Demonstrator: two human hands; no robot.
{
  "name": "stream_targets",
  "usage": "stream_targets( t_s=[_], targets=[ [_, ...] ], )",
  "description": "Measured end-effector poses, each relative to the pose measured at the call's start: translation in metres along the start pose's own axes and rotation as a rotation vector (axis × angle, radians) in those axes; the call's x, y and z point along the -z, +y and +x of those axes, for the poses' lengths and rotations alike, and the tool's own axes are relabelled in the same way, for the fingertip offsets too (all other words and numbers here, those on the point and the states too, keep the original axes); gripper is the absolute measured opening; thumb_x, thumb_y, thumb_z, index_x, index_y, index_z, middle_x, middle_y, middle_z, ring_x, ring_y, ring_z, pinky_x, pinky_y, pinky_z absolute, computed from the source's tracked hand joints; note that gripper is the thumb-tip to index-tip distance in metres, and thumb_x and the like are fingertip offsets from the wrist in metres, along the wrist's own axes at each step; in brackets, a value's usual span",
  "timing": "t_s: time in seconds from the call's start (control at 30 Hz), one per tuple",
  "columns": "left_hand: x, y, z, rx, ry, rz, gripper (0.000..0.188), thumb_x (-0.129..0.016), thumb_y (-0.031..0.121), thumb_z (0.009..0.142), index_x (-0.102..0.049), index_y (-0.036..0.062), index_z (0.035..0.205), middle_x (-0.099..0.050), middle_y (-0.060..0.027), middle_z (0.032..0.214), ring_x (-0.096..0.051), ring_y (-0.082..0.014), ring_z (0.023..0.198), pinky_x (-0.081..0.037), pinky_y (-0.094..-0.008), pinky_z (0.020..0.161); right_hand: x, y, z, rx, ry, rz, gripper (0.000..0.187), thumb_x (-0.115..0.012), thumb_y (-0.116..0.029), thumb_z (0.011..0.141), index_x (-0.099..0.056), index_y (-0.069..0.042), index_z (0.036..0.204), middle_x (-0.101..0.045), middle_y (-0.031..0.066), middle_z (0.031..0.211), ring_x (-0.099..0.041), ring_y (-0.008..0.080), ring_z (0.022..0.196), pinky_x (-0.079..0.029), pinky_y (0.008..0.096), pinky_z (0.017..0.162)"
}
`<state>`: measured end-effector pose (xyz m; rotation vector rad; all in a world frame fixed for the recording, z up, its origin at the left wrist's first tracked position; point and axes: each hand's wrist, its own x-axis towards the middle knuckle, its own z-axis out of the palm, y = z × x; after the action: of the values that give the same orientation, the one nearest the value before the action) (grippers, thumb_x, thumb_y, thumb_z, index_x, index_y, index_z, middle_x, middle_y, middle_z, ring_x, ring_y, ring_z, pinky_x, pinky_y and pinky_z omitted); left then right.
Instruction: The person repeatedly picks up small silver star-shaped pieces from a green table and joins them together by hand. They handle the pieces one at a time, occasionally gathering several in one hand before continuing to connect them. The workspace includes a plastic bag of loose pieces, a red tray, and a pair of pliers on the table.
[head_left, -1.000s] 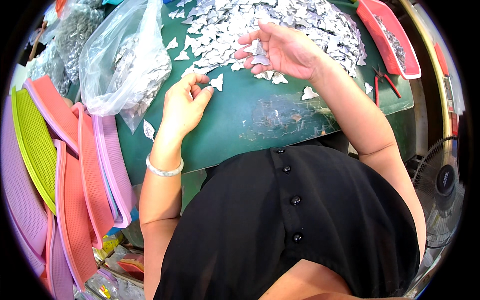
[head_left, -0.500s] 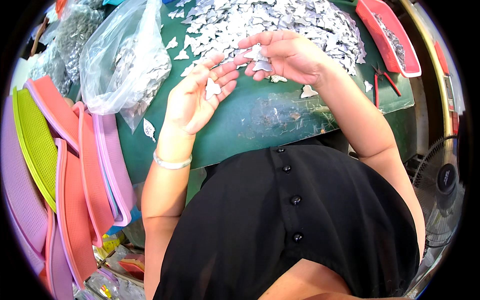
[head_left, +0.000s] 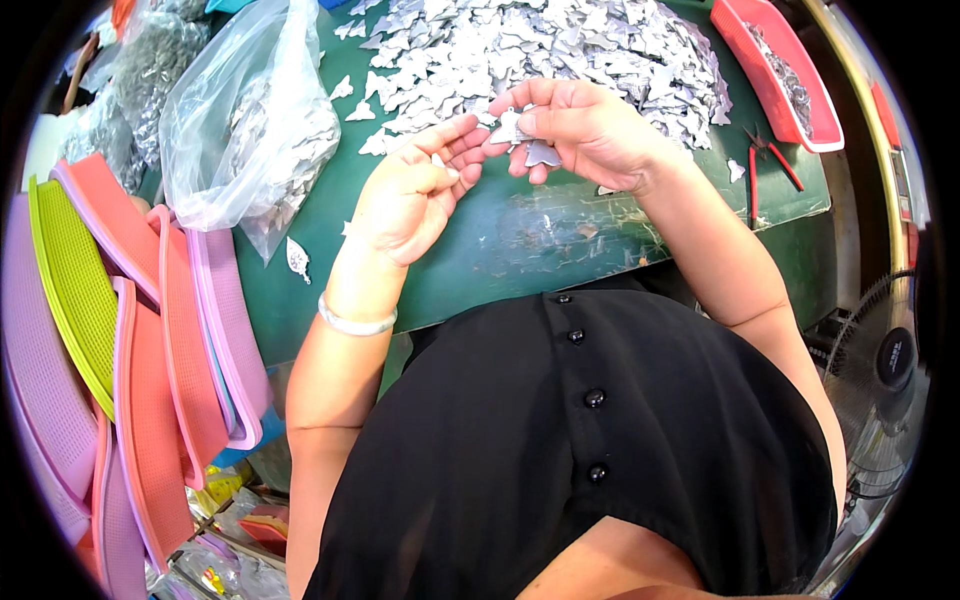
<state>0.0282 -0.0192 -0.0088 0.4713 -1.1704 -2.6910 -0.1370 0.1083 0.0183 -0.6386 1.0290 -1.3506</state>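
My right hand (head_left: 595, 130) is closed on flat silver metal pieces, with one butterfly-like piece (head_left: 510, 128) pinched between thumb and fingertips and a second silver piece (head_left: 542, 154) lying against the fingers below it. Beside it, my left hand (head_left: 415, 195) has its fingers curled, palm up. A pale edge of a metal piece shows between the thumb and fingers, most of it hidden. The fingertips of both hands nearly meet. Just beyond them spreads a large heap of similar silver pieces (head_left: 560, 45) on the green table (head_left: 480, 250).
A clear plastic bag (head_left: 240, 110) of metal pieces stands at the left, with a leaf-shaped piece (head_left: 298, 259) near it. Colourful plastic baskets (head_left: 150, 400) stack at far left. On the right are a red basket (head_left: 825, 125), red-handled pliers (head_left: 755, 185) and a fan (head_left: 890, 360).
My left hand has moved slightly right and its fingers have curled over the piece that lay exposed on them. My right hand has come a little nearer to me, still holding its pieces.
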Motion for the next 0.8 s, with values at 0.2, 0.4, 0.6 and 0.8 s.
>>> stream_targets(
  t_s=[0.2,0.4,0.6,0.8],
  targets=[
    [-0.001,0.001,0.001,0.157,0.134,0.151,0.032,-0.046,0.009,0.082,-0.05,0.0003,0.113,-0.056,-0.0038,0.085,-0.047,-0.0095,0.074,-0.038,-0.0193,0.063,0.006,0.004,-0.006,0.007,0.03,-0.011,0.025,-0.051,-0.01,0.085,-0.047,0.002,0.107,-0.06,0.0153,0.091,-0.06,0.0153,0.071,-0.049,0.0236,0.058],
    [-0.013,0.001,0.008,0.137,0.089,0.112,0.036,-0.044,0.007,0.08,-0.049,-0.0006,0.114,-0.056,-0.0054,0.089,-0.043,-0.0102,0.07,-0.037,-0.0225,0.066,0.009,0.006,-0.016,0.021,0.085,-0.03,0.021,-0.05,-0.008,0.085,-0.049,0.002,0.104,-0.06,0.013,0.09,-0.059,0.0142,0.07,-0.048,0.0242,0.059],
    [-0.028,-0.006,0.011,0.1,0.025,0.246,0.043,-0.04,-0.005,0.076,-0.044,-0.0048,0.118,-0.055,-0.012,0.102,-0.051,-0.0158,0.086,-0.042,-0.0261,0.079,0.019,0.009,-0.025,0.035,0.081,0.028,0.022,-0.048,-0.008,0.086,-0.049,0.003,0.105,-0.06,0.0123,0.09,-0.059,0.0142,0.07,-0.049,0.0247,0.061],
    [-0.032,-0.002,0.018,0.159,-0.04,0.047,0.043,-0.04,-0.004,0.078,-0.04,-0.0053,0.12,-0.055,-0.0182,0.106,-0.056,-0.0244,0.096,-0.044,-0.0347,0.087,0.027,0.008,-0.035,0.054,0.115,0.015,0.024,-0.047,-0.006,0.086,-0.049,0.004,0.107,-0.06,0.0139,0.091,-0.059,0.0154,0.072,-0.05,0.0254,0.062]
  ],
)
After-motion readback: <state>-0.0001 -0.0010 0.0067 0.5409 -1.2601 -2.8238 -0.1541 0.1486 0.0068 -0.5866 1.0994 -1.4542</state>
